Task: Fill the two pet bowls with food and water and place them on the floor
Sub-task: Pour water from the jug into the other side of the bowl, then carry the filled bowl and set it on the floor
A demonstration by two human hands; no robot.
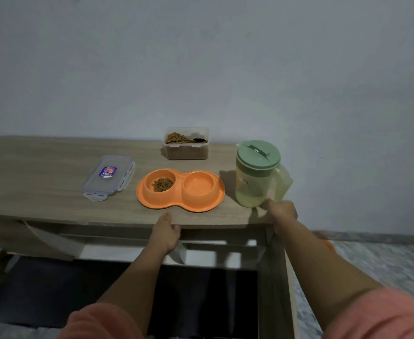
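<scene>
An orange double pet bowl (180, 190) lies near the table's front edge. Its left bowl holds a small heap of brown kibble (162, 184); its right bowl (198, 184) looks empty. A clear pitcher with a green lid (257, 174) stands to the right with a little water at the bottom. My right hand (283, 211) is at the lower end of the pitcher's handle; its fingers are hidden and blurred. My left hand (165, 231) hovers relaxed at the table's front edge, just below the double bowl, and holds nothing.
A clear kibble tub (186, 144) with a dark spoon in it stands at the back by the wall. Its lid (108, 177) lies flat left of the bowl. The wooden table (42, 167) ends just right of the pitcher; patterned floor (372, 265) lies beyond.
</scene>
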